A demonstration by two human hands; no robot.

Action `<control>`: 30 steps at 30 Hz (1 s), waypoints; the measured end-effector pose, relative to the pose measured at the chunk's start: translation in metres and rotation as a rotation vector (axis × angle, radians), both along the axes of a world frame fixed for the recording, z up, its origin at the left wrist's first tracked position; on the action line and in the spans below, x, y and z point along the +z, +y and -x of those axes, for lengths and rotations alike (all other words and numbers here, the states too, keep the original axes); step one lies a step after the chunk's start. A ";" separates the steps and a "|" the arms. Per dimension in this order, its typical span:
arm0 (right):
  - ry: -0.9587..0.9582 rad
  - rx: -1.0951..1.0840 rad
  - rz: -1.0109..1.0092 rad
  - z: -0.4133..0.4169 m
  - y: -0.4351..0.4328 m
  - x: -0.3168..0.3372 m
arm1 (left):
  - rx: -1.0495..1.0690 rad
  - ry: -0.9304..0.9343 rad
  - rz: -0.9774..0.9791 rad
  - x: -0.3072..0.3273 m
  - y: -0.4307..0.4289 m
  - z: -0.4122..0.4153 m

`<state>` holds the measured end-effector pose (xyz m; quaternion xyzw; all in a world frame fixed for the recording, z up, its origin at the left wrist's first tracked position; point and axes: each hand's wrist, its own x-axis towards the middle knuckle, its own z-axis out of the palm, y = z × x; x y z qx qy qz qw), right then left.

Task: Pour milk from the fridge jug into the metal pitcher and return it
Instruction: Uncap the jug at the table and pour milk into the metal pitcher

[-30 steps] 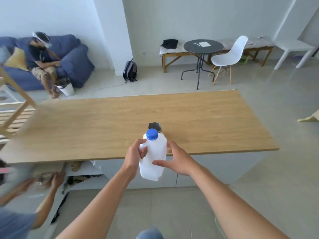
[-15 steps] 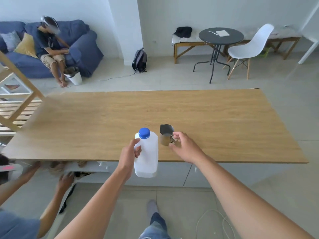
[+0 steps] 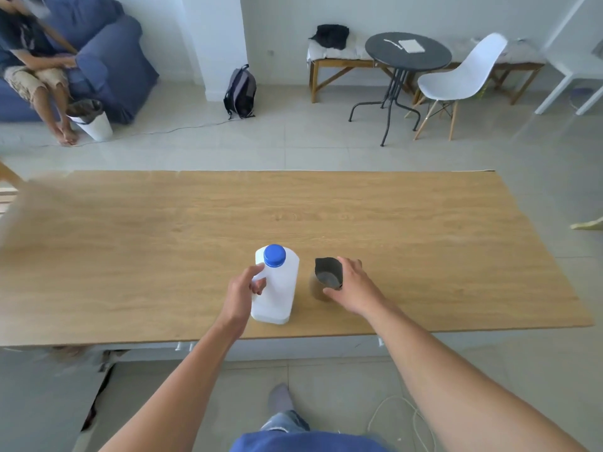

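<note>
A white milk jug (image 3: 278, 288) with a blue cap (image 3: 274, 255) stands upright on the wooden table (image 3: 163, 239), near its front edge. My left hand (image 3: 243, 293) grips the jug by its handle on the left side. Just to the right of the jug stands the small metal pitcher (image 3: 324, 278), open at the top. My right hand (image 3: 354, 287) is wrapped around the pitcher's right side, fingers on its rim and body. The cap is on the jug.
Beyond the table stand a round black table (image 3: 408, 50), a white chair (image 3: 456, 81) and a wooden bench (image 3: 342, 58). A backpack (image 3: 240, 91) leans at a pillar. A person sits on a blue sofa (image 3: 107, 60) at far left. A cable (image 3: 401, 415) lies on the floor.
The jug went from held in the air before the table edge to standing on the table. My right hand left the jug and took hold of the pitcher. The view moved closer.
</note>
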<state>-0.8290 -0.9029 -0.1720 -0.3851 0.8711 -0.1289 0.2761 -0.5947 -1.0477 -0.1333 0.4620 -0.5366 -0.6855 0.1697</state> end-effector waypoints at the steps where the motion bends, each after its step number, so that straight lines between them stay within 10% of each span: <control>1: 0.008 -0.005 -0.007 0.000 -0.004 -0.004 | -0.008 0.021 -0.010 -0.003 -0.006 0.000; 30: 0.100 -0.286 -0.022 0.026 -0.056 0.006 | -0.354 0.068 0.319 -0.024 -0.048 0.033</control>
